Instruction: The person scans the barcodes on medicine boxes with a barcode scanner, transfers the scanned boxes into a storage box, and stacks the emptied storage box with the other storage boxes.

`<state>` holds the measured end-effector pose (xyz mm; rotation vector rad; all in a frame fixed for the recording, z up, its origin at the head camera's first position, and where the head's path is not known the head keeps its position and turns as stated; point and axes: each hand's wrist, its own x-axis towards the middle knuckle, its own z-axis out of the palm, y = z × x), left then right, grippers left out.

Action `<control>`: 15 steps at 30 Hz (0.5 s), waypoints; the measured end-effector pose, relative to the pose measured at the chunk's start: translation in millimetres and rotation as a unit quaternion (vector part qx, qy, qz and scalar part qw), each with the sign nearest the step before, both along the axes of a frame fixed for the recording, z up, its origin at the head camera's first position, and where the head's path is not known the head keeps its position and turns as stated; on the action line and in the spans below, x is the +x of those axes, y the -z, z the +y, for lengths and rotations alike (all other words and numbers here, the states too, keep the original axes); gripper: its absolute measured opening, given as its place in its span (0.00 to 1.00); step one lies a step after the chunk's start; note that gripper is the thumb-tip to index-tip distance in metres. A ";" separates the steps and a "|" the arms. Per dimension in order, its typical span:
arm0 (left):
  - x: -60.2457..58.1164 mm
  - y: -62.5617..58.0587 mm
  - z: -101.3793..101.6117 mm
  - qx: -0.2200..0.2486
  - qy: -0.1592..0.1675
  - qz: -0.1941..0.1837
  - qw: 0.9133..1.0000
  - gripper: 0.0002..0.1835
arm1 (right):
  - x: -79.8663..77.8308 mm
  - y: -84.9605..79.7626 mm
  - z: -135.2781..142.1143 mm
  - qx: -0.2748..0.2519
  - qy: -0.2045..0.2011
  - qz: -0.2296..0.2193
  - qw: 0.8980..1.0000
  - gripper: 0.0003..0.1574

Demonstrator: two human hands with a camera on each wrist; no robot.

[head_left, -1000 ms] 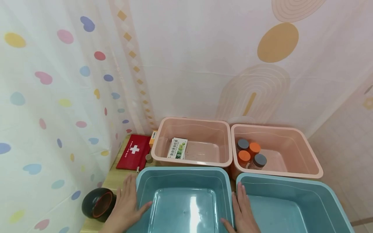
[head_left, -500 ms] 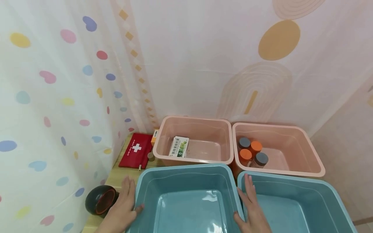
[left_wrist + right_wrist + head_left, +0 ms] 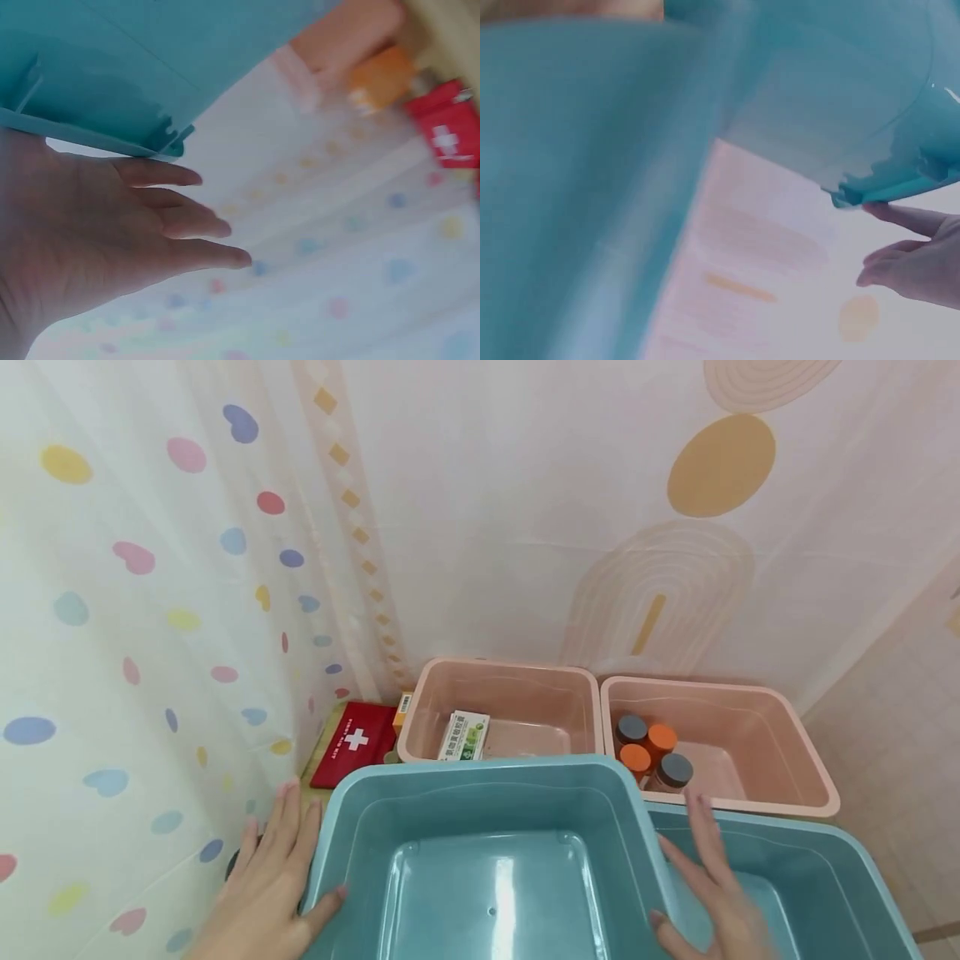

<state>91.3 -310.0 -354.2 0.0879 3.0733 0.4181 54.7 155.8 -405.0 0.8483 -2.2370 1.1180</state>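
A blue-green plastic bin (image 3: 480,770) is held at its two side rims, raised so that its far edge overlaps the pink bin behind. My left hand (image 3: 258,893) has its thumb over the left rim and its fingers stretched along the outside. From the left wrist, the rim lies along the thumb side of that hand (image 3: 82,225). On the opposite side, my right hand (image 3: 716,893) hooks its thumb over the rim, fingers spread outside. The right wrist view has an index finger (image 3: 907,216) right under the rim of the held bin (image 3: 885,112).
A second blue-green bin (image 3: 817,877) stands close on the right. Behind are two pink bins, one (image 3: 525,668) with a medicine box (image 3: 465,737), the other (image 3: 772,752) with capped jars (image 3: 672,771). A red first aid pouch (image 3: 351,747) lies left; a dark bowl (image 3: 232,864) is mostly hidden.
The bin between my hands has risen and looks larger, now covering part of the pink bin's front. Both hands have come up with it and moved farther apart; the left one now hides most of the bowl.
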 end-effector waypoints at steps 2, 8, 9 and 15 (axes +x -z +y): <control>6.5 -8.6 2.0 -0.002 0.014 0.022 1.000 0.61 | 10.2 -14.9 7.8 0.003 0.017 -0.011 1.000 0.67; 19.3 -36.1 13.6 -0.008 0.022 0.041 0.999 0.66 | 19.4 -40.3 48.1 0.040 -0.025 -0.009 0.999 0.53; 19.1 -40.5 18.1 -0.008 0.022 0.039 0.999 0.66 | 19.0 -42.3 57.3 0.044 -0.038 -0.009 0.998 0.55; 8.0 -63.8 60.5 0.052 0.044 0.036 0.997 0.61 | 27.3 -44.8 108.0 0.047 -0.019 -0.017 0.999 0.59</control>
